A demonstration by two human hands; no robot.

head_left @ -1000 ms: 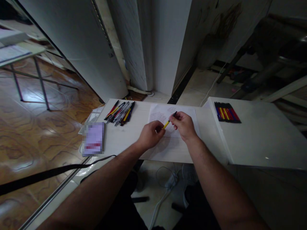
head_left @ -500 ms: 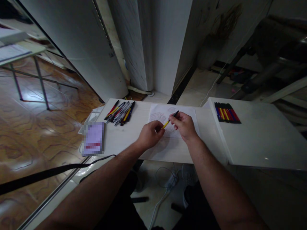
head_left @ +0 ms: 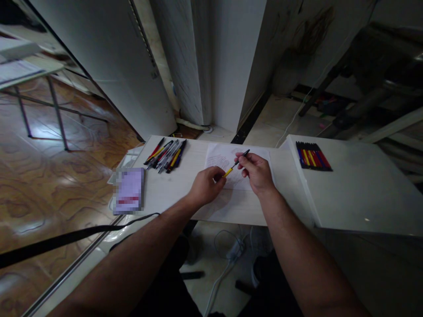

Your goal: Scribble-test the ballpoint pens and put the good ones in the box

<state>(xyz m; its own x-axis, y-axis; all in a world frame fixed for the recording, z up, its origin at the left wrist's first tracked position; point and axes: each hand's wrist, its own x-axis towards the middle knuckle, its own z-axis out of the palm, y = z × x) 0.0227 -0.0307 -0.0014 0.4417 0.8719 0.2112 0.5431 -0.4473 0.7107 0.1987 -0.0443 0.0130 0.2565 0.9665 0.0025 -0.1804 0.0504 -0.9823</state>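
Over the sheet of scribbled paper (head_left: 216, 156), my two hands hold the parts of one pen. My left hand (head_left: 207, 186) pinches its yellow barrel (head_left: 228, 172). In the fingers of my right hand (head_left: 258, 172) is the black upper part (head_left: 245, 153), tilted up to the right. A thin, dark length, perhaps the refill, shows between the two parts. Left of the hands lies a loose pile of pens (head_left: 168, 155) with red, yellow, clear and dark barrels. On the white surface at the right, several black-ended pens (head_left: 312, 156) lie side by side in a row.
A purple pad or box (head_left: 128, 189), blurred out, sits at the left end of the narrow white table (head_left: 178, 193). A black strap (head_left: 82, 233) crosses at lower left. The right white surface (head_left: 360, 189) stands slightly higher. Cables and a power strip (head_left: 235, 250) lie below.
My right hand has shifted slightly right with the black part, drawing it away from the yellow barrel, and a gap with a thin length has appeared. My left hand stays put.
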